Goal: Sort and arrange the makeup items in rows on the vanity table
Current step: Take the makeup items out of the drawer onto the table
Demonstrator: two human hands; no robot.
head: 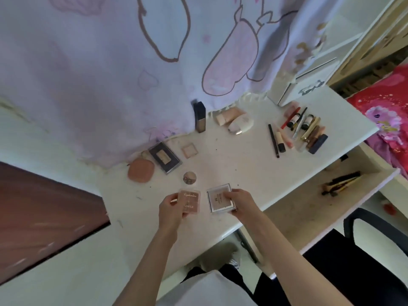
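While both palettes sit near the front edge of the worktop [242, 173], a nudge from either wrist could push one off it. From the head view, the left hand [171, 209] grasps the pink eyeshadow palette [189, 201] at its left side; the right hand [239, 202] grasps the white compact [217, 198] at its right side. A round pot [189, 178] stands just behind them, untouched, toward the rear edge.
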